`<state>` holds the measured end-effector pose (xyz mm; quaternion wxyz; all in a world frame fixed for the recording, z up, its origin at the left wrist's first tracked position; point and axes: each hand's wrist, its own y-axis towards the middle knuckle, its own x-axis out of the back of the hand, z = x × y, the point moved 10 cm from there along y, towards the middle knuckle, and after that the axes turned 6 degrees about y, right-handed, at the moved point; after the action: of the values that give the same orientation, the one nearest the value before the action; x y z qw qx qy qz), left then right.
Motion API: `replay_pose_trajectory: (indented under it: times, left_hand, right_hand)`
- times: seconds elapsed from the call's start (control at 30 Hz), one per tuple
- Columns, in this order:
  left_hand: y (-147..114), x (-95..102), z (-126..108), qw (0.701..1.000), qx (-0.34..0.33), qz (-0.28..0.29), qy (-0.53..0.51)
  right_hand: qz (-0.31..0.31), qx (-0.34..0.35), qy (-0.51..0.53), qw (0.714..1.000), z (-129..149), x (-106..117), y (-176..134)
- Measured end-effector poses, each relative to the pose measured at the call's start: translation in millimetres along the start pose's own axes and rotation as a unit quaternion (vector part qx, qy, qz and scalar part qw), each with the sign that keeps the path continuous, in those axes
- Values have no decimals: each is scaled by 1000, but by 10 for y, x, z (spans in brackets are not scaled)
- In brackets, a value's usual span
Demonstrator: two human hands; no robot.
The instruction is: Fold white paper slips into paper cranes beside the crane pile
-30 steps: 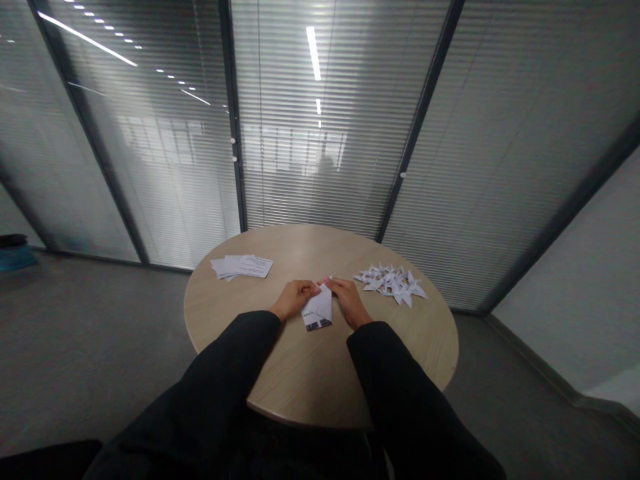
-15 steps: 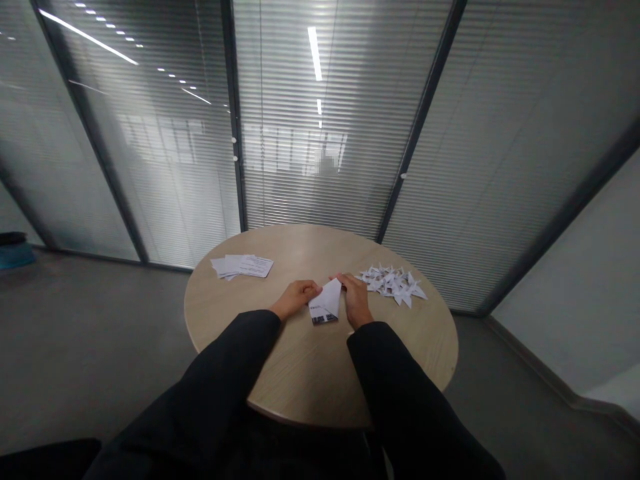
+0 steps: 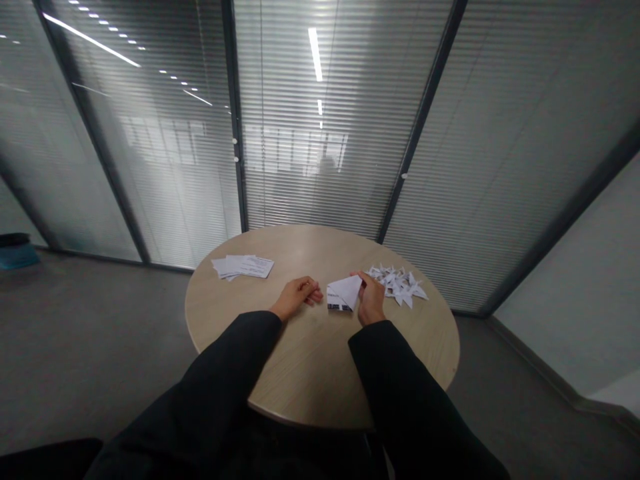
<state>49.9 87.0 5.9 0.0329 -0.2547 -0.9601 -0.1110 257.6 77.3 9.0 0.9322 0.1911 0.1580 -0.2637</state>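
Observation:
My right hand (image 3: 371,298) grips the right edge of a folded sheet of paper (image 3: 344,291), white with dark print along its lower edge and a slanted fold across it. The paper is held slightly above the round wooden table (image 3: 310,373). Left of the paper, my left hand (image 3: 300,297) is apart from it, its fingers loosely curled and slightly spread, with nothing visible in them. Just beyond my right hand lies a pile of folded white paper cranes (image 3: 401,287).
A stack of printed paper sheets (image 3: 245,266) lies at the table's back left. Behind the table stands a glass partition with blinds (image 3: 320,193). A blue bin (image 3: 17,252) is on the floor at far left.
My left hand has let go of the folded paper. My right hand has moved to the right, carrying and turning the paper with it.

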Motion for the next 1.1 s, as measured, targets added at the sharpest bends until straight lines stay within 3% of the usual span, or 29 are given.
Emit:
replay_pose_trajectory:
  times: [0.1, 0.27, 0.37, 0.87, 1.1]
  left_hand:
    - [-8, -5, -83, 999, -41, -2, 16]
    - [-61, -242, -162, 990, -88, 95, 50]
    - [-76, -284, -158, 989, -82, 113, 52]
    - [-75, -117, -330, 990, -111, 23, 88]
    - [-69, 21, -360, 979, -111, -35, 166]
  right_hand:
    - [-5, -18, 8, 1000, -53, -63, -67]
    - [35, -28, 12, 999, -75, -189, -119]
    - [52, -33, 10, 998, -74, -220, -124]
    - [118, -66, -12, 991, -10, -421, -278]
    - [203, -54, -50, 976, -25, -611, -377]
